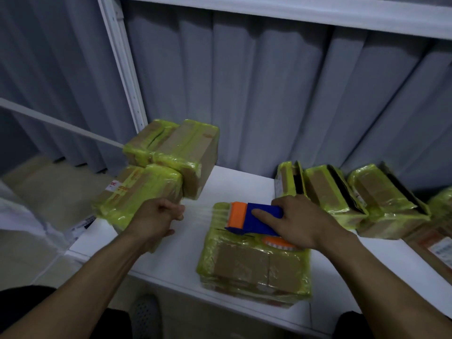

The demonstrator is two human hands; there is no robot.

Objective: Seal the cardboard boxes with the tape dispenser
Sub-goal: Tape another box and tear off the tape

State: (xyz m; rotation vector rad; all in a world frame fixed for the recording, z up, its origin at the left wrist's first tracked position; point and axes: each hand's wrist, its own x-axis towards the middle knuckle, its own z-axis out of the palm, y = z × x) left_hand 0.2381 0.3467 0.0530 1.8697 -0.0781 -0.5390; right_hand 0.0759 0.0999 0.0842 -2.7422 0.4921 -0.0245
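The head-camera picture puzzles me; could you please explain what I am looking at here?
There is no machine: a person wears a camera on the head, looking down at their own bare hands. The right hand holds a blue and orange tape dispenser on a cardboard box wrapped in yellow-green tape. The left hand pinches a clear tape strip pulled from it. The box lies on a white surface; a stack of boxes stands at left, and leaning boxes at right.
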